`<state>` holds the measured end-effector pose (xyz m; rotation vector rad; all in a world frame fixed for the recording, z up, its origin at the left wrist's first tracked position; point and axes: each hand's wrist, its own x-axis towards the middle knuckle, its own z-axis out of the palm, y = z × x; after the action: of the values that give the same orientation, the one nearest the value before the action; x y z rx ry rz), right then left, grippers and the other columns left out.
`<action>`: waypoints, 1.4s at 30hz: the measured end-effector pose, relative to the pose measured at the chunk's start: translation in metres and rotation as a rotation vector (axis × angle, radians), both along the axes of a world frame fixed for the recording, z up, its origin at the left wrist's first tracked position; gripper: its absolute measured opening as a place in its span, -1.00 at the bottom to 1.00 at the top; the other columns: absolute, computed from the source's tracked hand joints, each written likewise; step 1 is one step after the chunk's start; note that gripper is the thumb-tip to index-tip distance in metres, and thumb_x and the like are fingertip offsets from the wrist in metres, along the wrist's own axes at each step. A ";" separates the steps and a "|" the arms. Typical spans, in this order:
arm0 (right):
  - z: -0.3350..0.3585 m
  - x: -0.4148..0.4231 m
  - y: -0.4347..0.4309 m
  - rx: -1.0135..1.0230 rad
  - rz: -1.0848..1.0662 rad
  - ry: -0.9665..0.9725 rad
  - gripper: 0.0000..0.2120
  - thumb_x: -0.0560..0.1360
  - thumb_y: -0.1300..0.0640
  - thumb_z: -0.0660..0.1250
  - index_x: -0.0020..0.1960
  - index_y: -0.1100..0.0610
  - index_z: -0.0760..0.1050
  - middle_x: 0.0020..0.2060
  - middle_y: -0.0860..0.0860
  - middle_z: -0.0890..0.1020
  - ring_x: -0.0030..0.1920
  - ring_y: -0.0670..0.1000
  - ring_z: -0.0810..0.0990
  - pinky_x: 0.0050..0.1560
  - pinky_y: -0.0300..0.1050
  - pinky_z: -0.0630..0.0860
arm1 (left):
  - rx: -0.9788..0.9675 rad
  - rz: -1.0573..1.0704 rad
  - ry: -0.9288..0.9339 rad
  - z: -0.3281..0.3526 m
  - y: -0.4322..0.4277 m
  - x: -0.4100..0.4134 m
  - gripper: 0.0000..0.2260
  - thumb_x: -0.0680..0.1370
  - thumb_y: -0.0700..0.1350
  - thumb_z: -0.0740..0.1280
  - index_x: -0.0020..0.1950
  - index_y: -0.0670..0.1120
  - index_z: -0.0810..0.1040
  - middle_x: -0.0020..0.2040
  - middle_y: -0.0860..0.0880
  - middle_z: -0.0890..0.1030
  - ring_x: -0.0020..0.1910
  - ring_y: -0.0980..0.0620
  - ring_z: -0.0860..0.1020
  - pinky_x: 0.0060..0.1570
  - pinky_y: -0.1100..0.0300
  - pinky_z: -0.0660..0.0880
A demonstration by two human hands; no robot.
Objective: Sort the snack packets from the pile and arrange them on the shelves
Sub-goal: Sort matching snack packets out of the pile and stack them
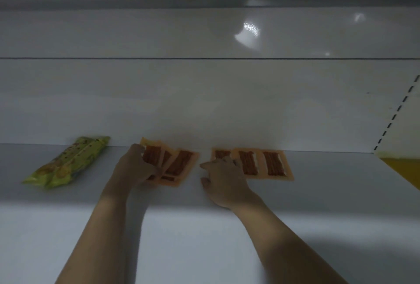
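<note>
Here, three flat orange plastic snack packets [179,165] showing red-brown sticks lie fanned and overlapping on the white shelf [318,204], partly under the left hand [134,167]. Its grip is narrow and holds them, fingers on top and thumb at their near edge. Three more orange packets [272,164] lie side by side just to the right. The right hand [223,181] rests on the leftmost of these, its grip wide, fingers spread. One green-yellow snack packet [68,163] lies apart at the left.
</note>
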<state>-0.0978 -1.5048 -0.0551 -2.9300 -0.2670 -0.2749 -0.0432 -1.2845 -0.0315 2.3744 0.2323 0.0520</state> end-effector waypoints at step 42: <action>-0.004 -0.001 0.026 -0.039 0.151 -0.045 -0.38 0.49 -0.22 -0.09 0.23 0.08 0.54 0.23 0.07 0.60 0.28 0.09 0.54 0.40 0.13 0.28 | 0.413 0.023 -0.038 0.000 0.009 -0.006 -0.44 0.55 0.17 0.31 0.36 -0.19 0.33 0.37 -0.24 0.40 0.38 -0.25 0.33 0.27 -0.11 0.33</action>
<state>-0.0989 -1.4790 -0.0595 -2.9244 -0.5033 -0.3171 -0.0494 -1.2759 -0.0312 2.7781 0.2498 0.1700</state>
